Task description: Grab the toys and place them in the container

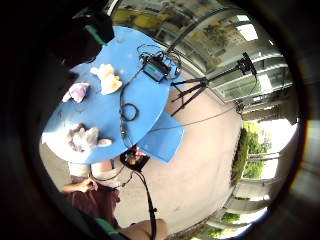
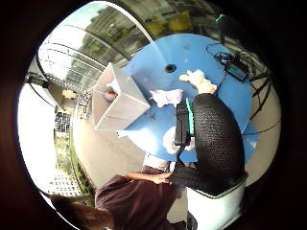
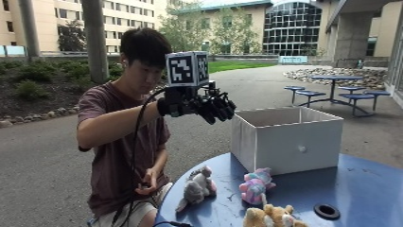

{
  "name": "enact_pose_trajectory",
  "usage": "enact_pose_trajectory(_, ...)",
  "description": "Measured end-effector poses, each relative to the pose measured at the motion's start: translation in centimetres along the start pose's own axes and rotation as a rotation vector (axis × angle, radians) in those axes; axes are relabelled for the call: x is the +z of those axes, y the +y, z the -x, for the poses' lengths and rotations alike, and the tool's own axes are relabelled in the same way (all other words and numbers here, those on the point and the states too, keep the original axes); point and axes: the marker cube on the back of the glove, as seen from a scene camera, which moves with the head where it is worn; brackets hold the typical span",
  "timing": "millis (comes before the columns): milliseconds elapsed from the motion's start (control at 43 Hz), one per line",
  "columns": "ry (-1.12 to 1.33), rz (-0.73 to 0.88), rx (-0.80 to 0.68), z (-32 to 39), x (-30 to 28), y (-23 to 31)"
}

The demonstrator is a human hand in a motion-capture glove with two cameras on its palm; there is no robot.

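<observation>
Three toys lie on the worktop (image 3: 353, 184): grey toy (image 3: 198, 186), pink toy (image 3: 255, 185), tan toy (image 3: 272, 217). The hand (image 3: 211, 106), relaxed and empty, hovers left of the container (image 3: 286, 138); something small shows inside.

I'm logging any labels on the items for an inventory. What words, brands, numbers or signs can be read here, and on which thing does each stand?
No readable text anywhere.
White container: plain walls, only a small round knob, no label.
Grey plush toy, pink plush toy, tan plush toy: no tags or print visible.
Small device with a screen on the blue table: screen too small and blurred to read.
</observation>
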Motion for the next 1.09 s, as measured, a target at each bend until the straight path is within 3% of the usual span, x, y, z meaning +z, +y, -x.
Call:
enact_pose_trajectory(325, -0.015, 0.059, 0.101, 1.4, -1.4, -5.9)
enact_pose_trajectory(511, 0.027, 0.108, 0.17, 2.3, 0.7, -10.0)
enact_pose_trajectory(790, -0.003, 0.288, 0.297, 1.1, 12.5, -16.0)
enact_pose_trajectory(976, 0.01, 0.533, 0.322, 0.2, 23.8, -15.5)
enact_pose_trajectory(1093, 0.005, 0.548, 0.377, -0.2, 28.3, -14.7)
